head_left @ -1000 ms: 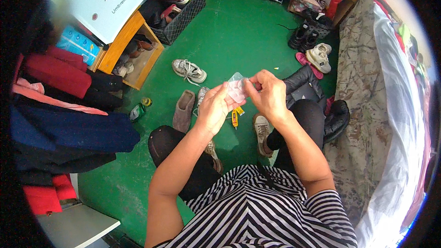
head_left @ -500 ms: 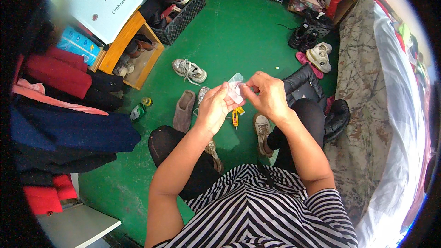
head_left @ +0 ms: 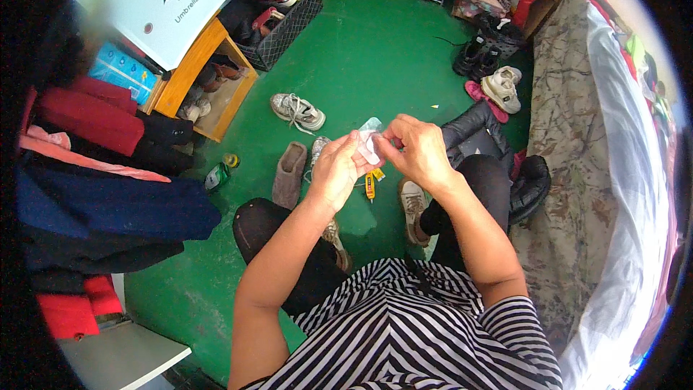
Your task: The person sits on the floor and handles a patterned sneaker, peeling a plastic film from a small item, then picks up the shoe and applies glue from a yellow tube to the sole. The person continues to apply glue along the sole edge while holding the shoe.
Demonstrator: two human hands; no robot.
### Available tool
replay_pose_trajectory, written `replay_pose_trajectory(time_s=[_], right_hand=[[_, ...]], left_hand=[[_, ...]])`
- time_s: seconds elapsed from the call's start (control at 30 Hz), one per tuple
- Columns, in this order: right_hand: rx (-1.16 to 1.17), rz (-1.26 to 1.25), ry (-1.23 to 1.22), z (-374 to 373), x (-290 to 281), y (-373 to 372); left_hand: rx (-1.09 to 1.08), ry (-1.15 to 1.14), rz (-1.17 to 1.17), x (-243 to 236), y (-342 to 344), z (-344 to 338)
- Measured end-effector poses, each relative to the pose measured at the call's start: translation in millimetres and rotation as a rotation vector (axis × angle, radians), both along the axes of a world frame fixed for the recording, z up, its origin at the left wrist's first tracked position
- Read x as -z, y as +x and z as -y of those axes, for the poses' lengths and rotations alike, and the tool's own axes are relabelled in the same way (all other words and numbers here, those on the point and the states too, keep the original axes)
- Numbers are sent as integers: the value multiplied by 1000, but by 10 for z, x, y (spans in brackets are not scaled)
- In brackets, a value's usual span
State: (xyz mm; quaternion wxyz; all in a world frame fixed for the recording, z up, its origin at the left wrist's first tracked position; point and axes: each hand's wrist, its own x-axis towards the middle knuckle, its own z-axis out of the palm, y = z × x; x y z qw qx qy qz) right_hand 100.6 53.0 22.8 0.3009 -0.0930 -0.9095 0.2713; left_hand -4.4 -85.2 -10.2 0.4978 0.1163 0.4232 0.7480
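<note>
Over the floor, between my knees, my left hand (head_left: 336,173) holds a small clear plastic packet (head_left: 370,130) with something whitish in it, pinched between thumb and fingers. My right hand (head_left: 420,148) is closed at the packet's right side, thumb and index finger pressed together on its edge. What exactly lies inside is too small to tell. Beneath my hands, a yellow tube (head_left: 370,186) lies on the green floor. A silver sneaker (head_left: 319,150) is partly hidden behind my left hand.
Left of my hands are a grey slipper (head_left: 289,173), another silver sneaker (head_left: 298,113) and a green bottle (head_left: 216,176). A black puffer jacket (head_left: 530,191) lies by my right leg. A camouflage-covered bed (head_left: 563,152) runs along the right; a wooden shoe cabinet (head_left: 234,76) stands left.
The packet has tilted slightly, and my right fingers have shifted a little along its edge. My left hand has barely moved.
</note>
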Motion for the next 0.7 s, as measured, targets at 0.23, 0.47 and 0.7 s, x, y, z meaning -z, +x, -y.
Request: replay_pose_trajectory(time_s=[0.23, 0.47, 0.7], right_hand=[[122, -14, 16, -20, 50, 0], [74, -5, -17, 11, 62, -34], [-37, -1, 56, -40, 10, 30]], left_hand=[[-8, -10, -10, -79, 10, 0], [44, -12, -12, 39, 50, -10], [-5, 3, -11, 2, -18, 8]])
